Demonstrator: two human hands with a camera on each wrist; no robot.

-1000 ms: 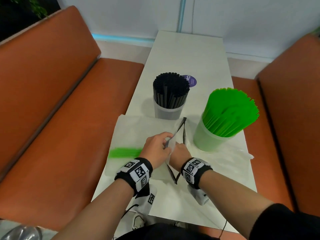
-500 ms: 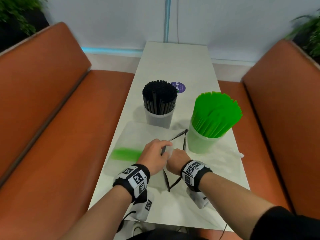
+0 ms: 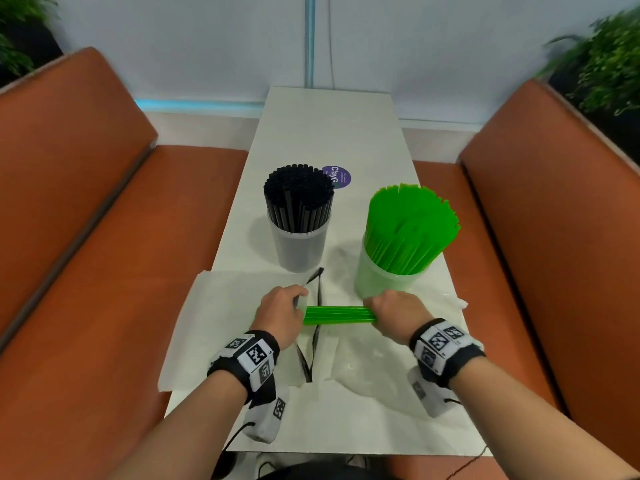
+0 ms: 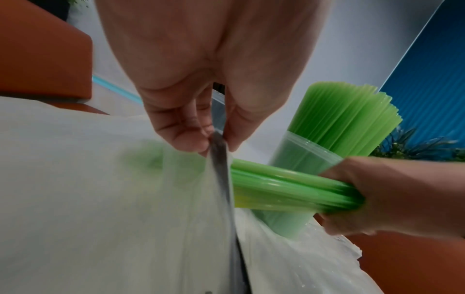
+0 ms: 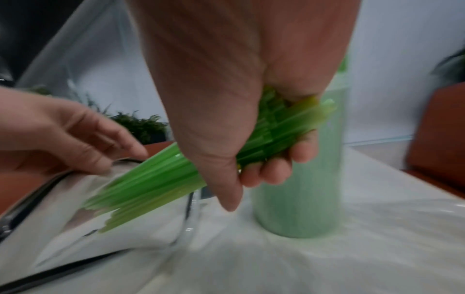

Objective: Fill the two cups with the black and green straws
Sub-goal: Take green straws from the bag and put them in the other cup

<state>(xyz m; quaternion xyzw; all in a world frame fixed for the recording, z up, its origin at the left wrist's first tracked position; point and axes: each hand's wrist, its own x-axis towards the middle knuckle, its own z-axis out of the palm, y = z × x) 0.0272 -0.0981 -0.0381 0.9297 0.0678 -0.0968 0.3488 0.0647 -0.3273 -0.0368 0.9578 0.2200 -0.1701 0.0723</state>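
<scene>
Table [image 3: 332, 133]: white, runs up the middle of the frame between two orange benches [image 3: 86, 237].
Black cup [image 3: 300, 249]: upper centre, upright, packed with black straws [image 3: 298, 195].
Green cup [image 3: 381, 277]: right of centre, upright, crammed with green straws [image 3: 410, 226] that lean and fan toward the upper right.
Bag [image 3: 221, 323]: clear plastic with a dark zip edge, lies flat at lower centre, its mouth facing right.
Left hand [image 3: 281, 315]: fingers and thumb pinch the dark edge of the bag mouth [image 4: 219, 147] and hold it up.
Right hand [image 3: 398, 315]: fist clamped round one end of a loose bundle [image 3: 339, 315], just in front of the green cup.
Bundle: green straws, roughly level, spans the gap between both hands; its far end is at the bag mouth [image 5: 141, 191].
Sticker [image 3: 337, 176]: purple, round, on the table behind the black cup.
Plants [image 3: 602, 64]: upper corners of the frame.
</scene>
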